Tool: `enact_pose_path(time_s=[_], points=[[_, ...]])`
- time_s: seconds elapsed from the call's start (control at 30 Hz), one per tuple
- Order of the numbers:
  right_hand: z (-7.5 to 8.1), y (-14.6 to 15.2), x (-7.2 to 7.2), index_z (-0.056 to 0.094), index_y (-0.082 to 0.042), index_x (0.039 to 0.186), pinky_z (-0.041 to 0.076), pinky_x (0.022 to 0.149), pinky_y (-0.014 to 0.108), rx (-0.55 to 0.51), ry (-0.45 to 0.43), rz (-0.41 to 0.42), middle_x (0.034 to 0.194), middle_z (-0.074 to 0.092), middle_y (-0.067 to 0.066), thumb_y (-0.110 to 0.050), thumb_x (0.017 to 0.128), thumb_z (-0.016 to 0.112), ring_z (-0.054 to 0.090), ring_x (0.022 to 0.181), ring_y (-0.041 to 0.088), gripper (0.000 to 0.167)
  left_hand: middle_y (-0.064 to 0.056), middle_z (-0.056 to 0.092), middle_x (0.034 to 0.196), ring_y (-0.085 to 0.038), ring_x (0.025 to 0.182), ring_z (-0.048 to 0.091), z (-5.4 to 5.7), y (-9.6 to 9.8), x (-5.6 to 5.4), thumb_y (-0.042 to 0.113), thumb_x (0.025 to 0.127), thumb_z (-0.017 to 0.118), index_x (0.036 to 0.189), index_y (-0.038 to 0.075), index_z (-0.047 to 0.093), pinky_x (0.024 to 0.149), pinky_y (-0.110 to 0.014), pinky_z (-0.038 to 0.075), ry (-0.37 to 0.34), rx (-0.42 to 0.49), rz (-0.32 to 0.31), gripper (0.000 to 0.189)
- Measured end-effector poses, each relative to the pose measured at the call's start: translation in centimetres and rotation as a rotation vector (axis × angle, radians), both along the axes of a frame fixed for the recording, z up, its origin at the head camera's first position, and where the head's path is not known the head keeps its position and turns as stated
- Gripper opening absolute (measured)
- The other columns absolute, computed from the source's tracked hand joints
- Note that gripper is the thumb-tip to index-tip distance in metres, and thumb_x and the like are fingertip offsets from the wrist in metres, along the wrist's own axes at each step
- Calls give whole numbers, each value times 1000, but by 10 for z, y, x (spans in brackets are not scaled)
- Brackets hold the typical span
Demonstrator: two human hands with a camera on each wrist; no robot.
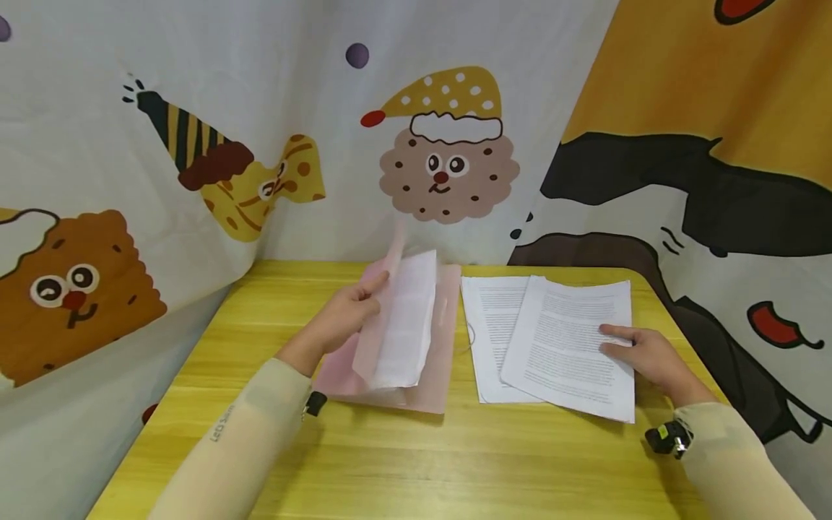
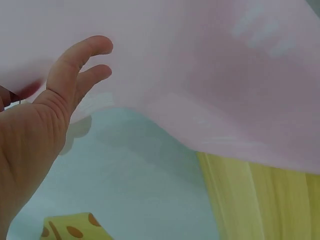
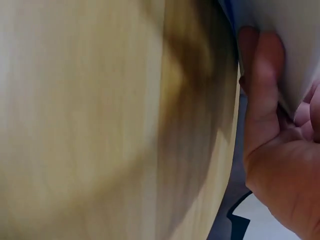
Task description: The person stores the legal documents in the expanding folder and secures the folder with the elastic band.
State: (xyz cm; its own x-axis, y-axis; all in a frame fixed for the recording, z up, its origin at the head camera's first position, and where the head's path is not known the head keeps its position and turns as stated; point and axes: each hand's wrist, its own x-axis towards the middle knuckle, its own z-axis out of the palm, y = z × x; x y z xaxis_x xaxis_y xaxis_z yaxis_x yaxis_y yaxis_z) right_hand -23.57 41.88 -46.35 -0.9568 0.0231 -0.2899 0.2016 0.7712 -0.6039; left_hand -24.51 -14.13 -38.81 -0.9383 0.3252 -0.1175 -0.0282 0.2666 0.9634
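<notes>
Passage lies across the near table (image 1: 416, 466); between folder (image 1: 447, 325) and papers (image 1: 565, 339) the gap seems narrow.

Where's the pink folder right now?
In the head view, the pink folder lies open on the yellow table, just left of the printed sheets, with the left hand at its raised cover.

The pink folder (image 1: 375, 339) looked glossy plastic to me, the printed sheets (image 1: 568, 347) matt paper, the table (image 1: 416, 462) smooth wood, the backdrop (image 1: 338, 130) cloth.
</notes>
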Motion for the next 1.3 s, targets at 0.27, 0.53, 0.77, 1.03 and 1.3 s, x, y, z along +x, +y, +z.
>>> enact_pose_path(time_s=[0.27, 0.53, 0.77, 1.03, 1.3], points=[[5, -11, 5, 42, -6, 163, 60, 73, 25, -248, 105, -133, 160, 45, 35, -37, 110, 59, 70, 88, 5, 63, 9, 22, 178, -27, 126, 51, -2, -1, -1, 5, 99, 47, 167, 12, 31, 90, -28, 51, -55, 94, 27, 70], [17, -50, 6, 40, -13, 165, 59, 76, 18, -395, 176, -211, 172, 33, 27, -39, 109, 61, 65, 91, -4, 65, 7, 23, 178, -27, 130, 49, -8, 5, -2, 2, 99, 47, 167, 12, 32, 88, -26, 50, -52, 106, 35, 70], [15, -88, 4, 46, -11, 162, 56, 79, 12, -477, 249, -212, 173, 33, 23, -29, 108, 64, 60, 105, -3, 59, 5, 23, 179, -25, 110, 56, -13, 14, -2, 2, 100, 47, 168, 11, 31, 76, -24, 51, -50, 93, 9, 70], [13, -104, 2, 51, -16, 160, 52, 81, 7, -435, 293, -257, 171, 42, 13, -32, 108, 64, 56, 132, 17, 56, 5, 25, 178, -17, 85, 54, -14, 16, -3, 2, 99, 47, 167, 10, 33, 66, -23, 47, -39, 84, 3, 69], [15, -116, -1, 49, -17, 160, 46, 90, 3, -518, 286, -301, 174, 38, 7, -26, 108, 64, 40, 154, 23, 55, 5, 23, 179, -13, 68, 40, -13, 17, -1, 2, 100, 47, 167, 10, 31, 61, -23, 41, -48, 73, -20, 70]])
